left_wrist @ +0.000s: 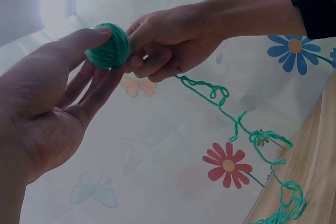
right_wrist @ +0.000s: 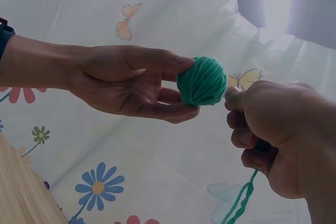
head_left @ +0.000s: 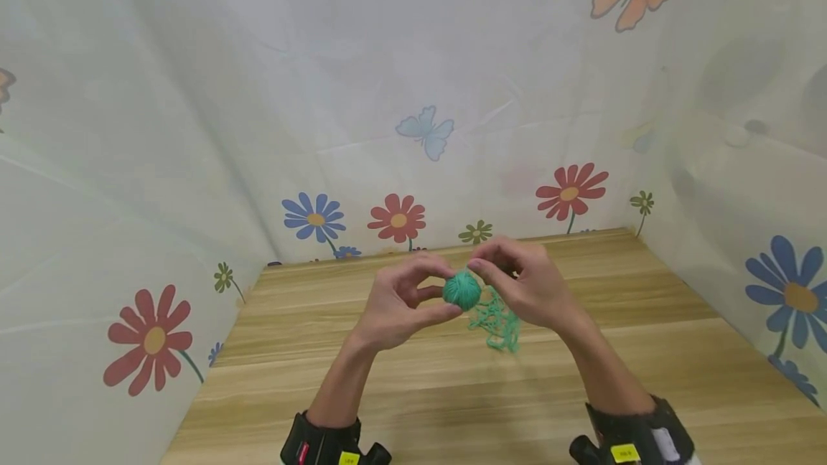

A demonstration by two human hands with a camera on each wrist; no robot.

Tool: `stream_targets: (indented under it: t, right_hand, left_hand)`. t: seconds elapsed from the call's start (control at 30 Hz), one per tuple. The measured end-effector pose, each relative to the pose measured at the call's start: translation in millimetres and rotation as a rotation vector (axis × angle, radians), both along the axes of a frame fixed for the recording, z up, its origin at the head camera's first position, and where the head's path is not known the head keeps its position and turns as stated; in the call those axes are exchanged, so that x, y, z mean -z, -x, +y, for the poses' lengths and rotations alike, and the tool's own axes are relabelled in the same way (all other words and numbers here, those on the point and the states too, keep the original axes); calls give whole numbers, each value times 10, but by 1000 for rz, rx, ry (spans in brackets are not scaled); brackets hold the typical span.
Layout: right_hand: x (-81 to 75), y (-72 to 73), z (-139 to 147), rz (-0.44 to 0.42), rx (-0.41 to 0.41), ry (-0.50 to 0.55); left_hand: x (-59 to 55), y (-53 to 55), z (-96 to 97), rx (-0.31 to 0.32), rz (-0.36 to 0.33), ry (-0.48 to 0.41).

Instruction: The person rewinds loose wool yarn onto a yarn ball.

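Presently noted a ball of green yarn (head_left: 461, 290) in the air above the wooden surface (head_left: 310, 372), gripped between thumb and fingers of the left hand (head_left: 403, 300), with those fingers parted only as wide as the ball. Found the right hand (head_left: 526, 282) just beside it, with fingers curled in and thumb and forefinger pinched on a strand (left_wrist: 254, 136). Traced that strand from below the right hand down to a loose tangle (head_left: 497, 321) on the surface. Recorded behind and at both sides a pale sheet (head_left: 336, 92) printed with flowers and butterflies, plus a bright light (right_wrist: 276, 3) overhead. Observed the right hand in the way of part of the tangle in the head view. Could not make out the exact junction of strand and ball, nor the shadowed inside of the right hand. Noted black wrist bands (head_left: 636, 436) cut off at the head view's lower edge, likewise the tangle in the left wrist view.
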State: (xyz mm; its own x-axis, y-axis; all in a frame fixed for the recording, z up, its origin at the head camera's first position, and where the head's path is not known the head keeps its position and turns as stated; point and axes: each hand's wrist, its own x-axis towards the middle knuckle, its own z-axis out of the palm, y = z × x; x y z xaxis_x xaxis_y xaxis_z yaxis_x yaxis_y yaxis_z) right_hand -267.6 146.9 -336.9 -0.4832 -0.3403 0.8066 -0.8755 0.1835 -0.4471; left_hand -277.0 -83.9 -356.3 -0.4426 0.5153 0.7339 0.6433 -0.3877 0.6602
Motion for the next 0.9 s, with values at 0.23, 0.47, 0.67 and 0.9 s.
stream_targets:
  t: [0.23,0.47,0.67,0.9]
  right_hand:
    - [-63,-50,-52,-47,95,26]
    - [-105,-110,-112,-53,158,0]
    - [74,48,-91,-78,120,-71]
    - [110,70,-118,-4,18,-157]
  left_hand:
    - [-1,1,-13,31,-7,-9]
    - [5,-3,-15,8,-27,-15]
    - [0,-4,-20,-53,-18,-35]
    - [-7,20,-11,-192,12,-109]
